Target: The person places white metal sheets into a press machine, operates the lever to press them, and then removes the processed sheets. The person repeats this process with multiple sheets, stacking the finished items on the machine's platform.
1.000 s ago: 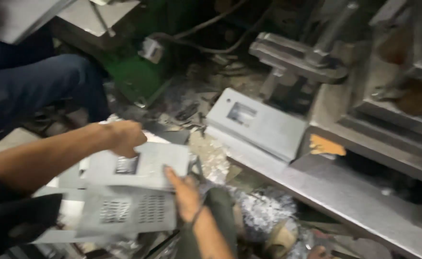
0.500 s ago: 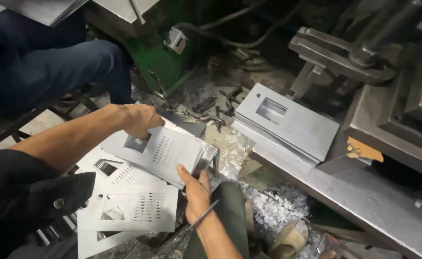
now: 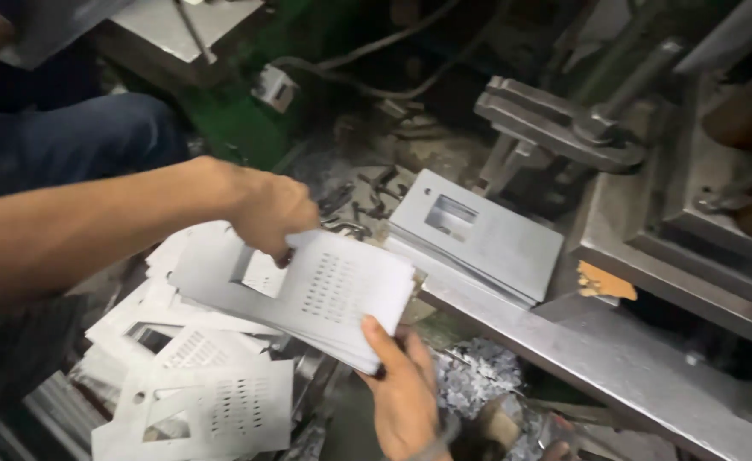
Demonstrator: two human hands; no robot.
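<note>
Matt grey sheet-metal plates (image 3: pixel 307 294); dull, worn steel press bed (image 3: pixel 615 358).

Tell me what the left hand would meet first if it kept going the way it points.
The left hand points right, gripping a stack of perforated metal plates. Straight on, it would probably meet the grey plates resting on the press bed, though depth is unclear.

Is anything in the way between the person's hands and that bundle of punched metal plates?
Nothing visible. The left hand already grips the bundle of plates at its top edge, and the right hand holds its lower corner from beneath. Other loose plates lie below, apart from the grip.
</note>
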